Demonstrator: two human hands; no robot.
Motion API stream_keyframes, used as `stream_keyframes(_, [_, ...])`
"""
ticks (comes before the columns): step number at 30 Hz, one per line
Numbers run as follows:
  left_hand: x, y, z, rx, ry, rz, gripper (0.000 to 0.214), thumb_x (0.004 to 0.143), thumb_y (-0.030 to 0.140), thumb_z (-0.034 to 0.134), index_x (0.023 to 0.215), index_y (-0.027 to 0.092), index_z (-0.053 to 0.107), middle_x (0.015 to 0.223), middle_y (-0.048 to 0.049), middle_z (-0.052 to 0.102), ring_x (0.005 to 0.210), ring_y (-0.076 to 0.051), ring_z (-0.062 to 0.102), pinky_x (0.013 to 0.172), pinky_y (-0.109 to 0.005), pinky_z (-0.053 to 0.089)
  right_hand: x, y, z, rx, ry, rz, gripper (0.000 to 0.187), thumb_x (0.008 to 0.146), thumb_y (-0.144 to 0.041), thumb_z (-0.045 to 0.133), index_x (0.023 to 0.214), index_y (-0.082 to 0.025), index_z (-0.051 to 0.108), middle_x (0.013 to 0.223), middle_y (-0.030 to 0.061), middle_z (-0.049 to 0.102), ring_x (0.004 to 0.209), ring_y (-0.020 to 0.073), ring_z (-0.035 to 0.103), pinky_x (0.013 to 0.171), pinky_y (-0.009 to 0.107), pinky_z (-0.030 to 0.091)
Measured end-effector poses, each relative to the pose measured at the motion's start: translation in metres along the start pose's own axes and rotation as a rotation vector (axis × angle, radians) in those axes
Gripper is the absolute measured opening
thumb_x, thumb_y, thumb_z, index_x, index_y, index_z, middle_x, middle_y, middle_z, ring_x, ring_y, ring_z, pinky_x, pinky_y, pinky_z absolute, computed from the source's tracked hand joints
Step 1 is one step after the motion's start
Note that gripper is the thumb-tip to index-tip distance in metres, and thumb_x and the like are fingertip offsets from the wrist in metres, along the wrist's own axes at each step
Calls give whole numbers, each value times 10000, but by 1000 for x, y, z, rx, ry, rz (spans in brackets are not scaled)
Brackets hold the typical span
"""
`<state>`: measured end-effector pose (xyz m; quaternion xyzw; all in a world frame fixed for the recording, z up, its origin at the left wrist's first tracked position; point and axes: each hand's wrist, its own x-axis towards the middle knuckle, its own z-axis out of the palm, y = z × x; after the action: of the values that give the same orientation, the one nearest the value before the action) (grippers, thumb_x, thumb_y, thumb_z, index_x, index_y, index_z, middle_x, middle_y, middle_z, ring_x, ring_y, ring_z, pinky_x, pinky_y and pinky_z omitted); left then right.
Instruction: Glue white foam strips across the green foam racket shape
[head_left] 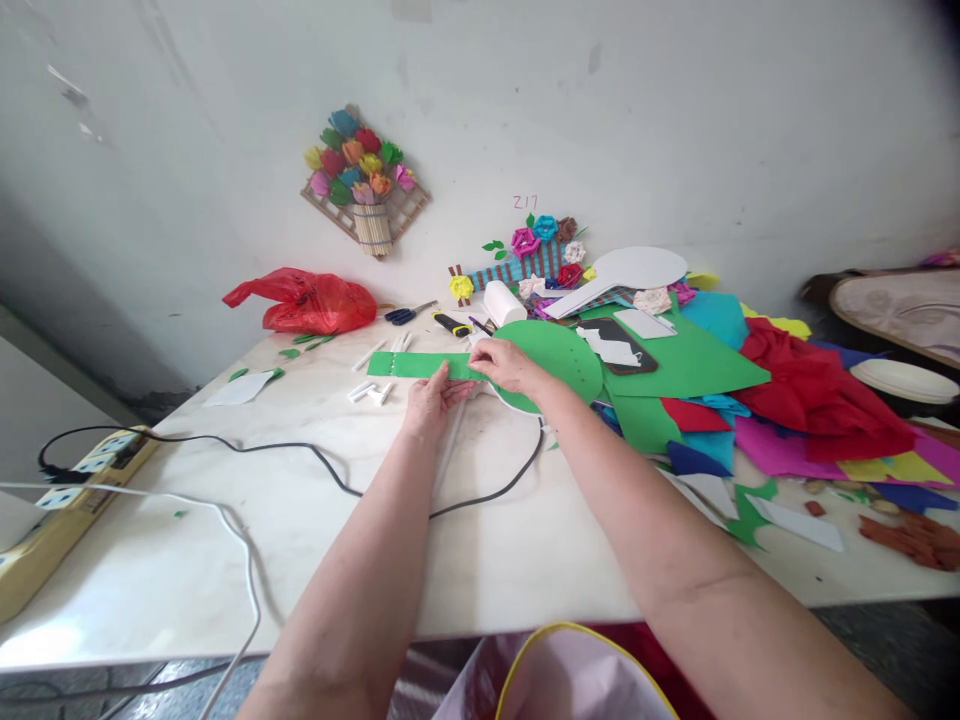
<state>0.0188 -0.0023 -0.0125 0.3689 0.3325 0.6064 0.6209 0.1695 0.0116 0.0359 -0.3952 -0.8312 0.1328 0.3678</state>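
Observation:
A green paddle-shaped cutout (551, 350), with a round body at the right and a long narrow neck at the left, lies across the middle of the marble-like table. My left hand (435, 400) grips the neck from its near edge, thumb on top and fingers beneath. Where neck and body meet, my right hand (501, 365) is closed in a pinch against the cutout; what its fingertips hold is hidden. Short white sticks (371, 392) lie just left of my left hand. Behind the cutout are a yellow-and-black utility knife (451, 324) and dark-handled scissors (401, 315).
Coloured paper and cloth (817, 390) heap up at the right, with a dark phone-like object (641, 358) under white scraps. A red plastic bag (322, 302) sits at the back left. A black cable (255, 443) loops from a power strip (90, 480). Paper flowers (525, 242) lean against the wall.

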Motion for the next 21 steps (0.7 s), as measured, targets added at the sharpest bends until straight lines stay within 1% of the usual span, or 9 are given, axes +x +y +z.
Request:
stream_keyframes(4, [-2,1,0,0,-6,22,244,755,284,580,802,46,605,678,-143,674,645,-191,659,537,-217,523,1,-4,1,216,75,99,32,698,-126,553,670,-139,548,672,-2,599,644,106,556,667,249,434])
stream_keyframes(9, [-4,4,2,-3,28,57,279,752,308,589,829,40,602,701,-144,675,644,-185,658,571,-229,524,1,-14,-2,562,87,236,143,673,-148,597,603,-164,474,578,-30,566,540,108,579,601,265,484])
stream_keyframes(11, [-4,5,2,-21,53,73,286,757,318,584,825,41,598,695,-137,674,650,-179,658,603,-234,526,1,-18,-4,622,106,275,162,652,-139,618,596,-168,469,531,-40,548,509,107,573,566,256,490])
stream_keyframes(14, [-4,6,2,-58,92,101,269,773,327,565,821,64,591,684,-111,673,645,-164,656,632,-237,527,1,-23,-5,652,115,312,162,625,-135,647,614,-168,488,485,-51,541,474,96,560,510,225,481])
stream_keyframes(16, [-4,7,2,-93,114,125,242,780,325,558,812,86,583,673,-92,672,644,-155,655,629,-227,525,0,-23,-5,680,63,320,147,613,-140,659,657,-159,520,478,-57,547,447,84,544,477,207,467])
stream_keyframes(17, [-4,8,1,-113,122,138,229,782,323,557,803,96,578,667,-83,671,648,-151,656,630,-221,523,-1,-22,-5,702,5,321,142,609,-142,663,679,-150,540,487,-54,557,437,77,536,469,201,461])
stream_keyframes(21, [-2,8,0,-162,158,175,217,774,344,566,792,128,557,679,-55,672,699,-148,658,651,-217,513,-8,-18,-5,762,-366,328,160,597,-159,680,724,-105,598,563,-10,616,451,69,545,485,198,464])
